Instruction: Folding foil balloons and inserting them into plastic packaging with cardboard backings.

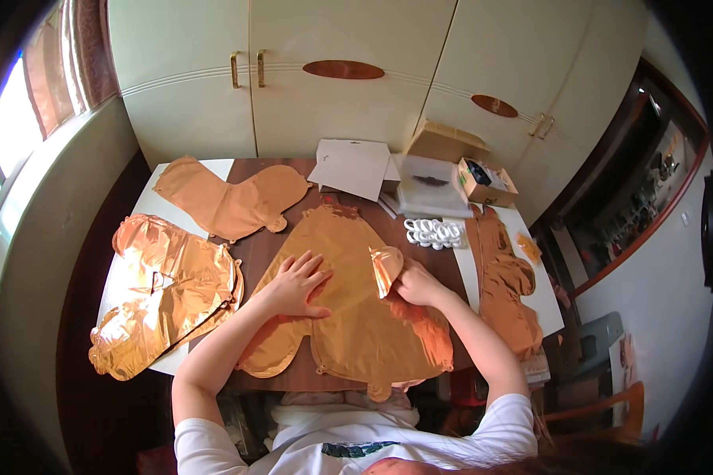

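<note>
A flat, copper-gold foil balloon lies spread on the dark brown table in front of me, its rounded lobes and small tab reaching the near edge. My left hand rests flat on its left part, fingers spread. On the right side, my right hand is closed around a section of the balloon's edge, which is folded up into a shiny flap. The right fingertips are partly hidden behind this flap.
More flat foil balloons lie at the back left, at the left edge and on the right. Behind are a white box, white rings, a clear plastic bag and an open carton. Cabinets stand beyond.
</note>
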Demonstrator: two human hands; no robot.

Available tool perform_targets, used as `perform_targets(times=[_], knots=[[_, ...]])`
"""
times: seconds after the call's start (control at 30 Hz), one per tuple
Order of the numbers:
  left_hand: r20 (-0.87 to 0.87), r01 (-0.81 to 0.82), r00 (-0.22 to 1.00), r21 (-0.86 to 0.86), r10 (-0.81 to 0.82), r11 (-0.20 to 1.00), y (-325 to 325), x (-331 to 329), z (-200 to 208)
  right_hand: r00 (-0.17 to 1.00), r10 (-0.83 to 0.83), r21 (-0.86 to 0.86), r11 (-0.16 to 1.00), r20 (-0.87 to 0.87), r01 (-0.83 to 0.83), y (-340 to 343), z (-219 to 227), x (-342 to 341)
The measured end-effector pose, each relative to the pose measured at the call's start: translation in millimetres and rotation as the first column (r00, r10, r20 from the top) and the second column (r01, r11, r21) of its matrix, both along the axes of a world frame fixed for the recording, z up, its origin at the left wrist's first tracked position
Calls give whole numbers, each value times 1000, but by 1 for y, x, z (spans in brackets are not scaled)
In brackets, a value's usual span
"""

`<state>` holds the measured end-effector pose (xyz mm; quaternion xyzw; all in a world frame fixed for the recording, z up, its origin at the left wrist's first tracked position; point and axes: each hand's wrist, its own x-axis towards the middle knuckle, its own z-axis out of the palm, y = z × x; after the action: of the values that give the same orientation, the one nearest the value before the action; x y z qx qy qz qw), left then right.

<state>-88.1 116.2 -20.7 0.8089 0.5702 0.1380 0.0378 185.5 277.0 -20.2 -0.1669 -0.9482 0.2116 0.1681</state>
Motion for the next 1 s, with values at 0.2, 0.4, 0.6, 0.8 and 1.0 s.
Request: perform_targets(times=[0.2, 0.4, 0.6, 0.8, 1.0], knots=[[-27, 12, 1000, 24, -11, 1000, 2, -1, -4, 998, 3, 123, 992, -58, 5, -11, -9, -16], [-7, 7, 1000, 12, -7, 1000, -1, -1, 1, 973, -35, 112, 994, 227, 10, -16, -9, -26], [30, -1, 1000, 5, 1, 1000, 1, 1, 0, 958, -69, 187, 982, 280, 16, -20, -9, -35], [-39, 10, 999, 40, -8, 999, 0, 3, 1, 951, -81, 173, 985, 297, 30, -21, -9, -37], [-86, 12, 996, 15, -11, 1000, 0, 4, 3, 972, -73, 155, 987, 221, 39, -15, -15, -35]])
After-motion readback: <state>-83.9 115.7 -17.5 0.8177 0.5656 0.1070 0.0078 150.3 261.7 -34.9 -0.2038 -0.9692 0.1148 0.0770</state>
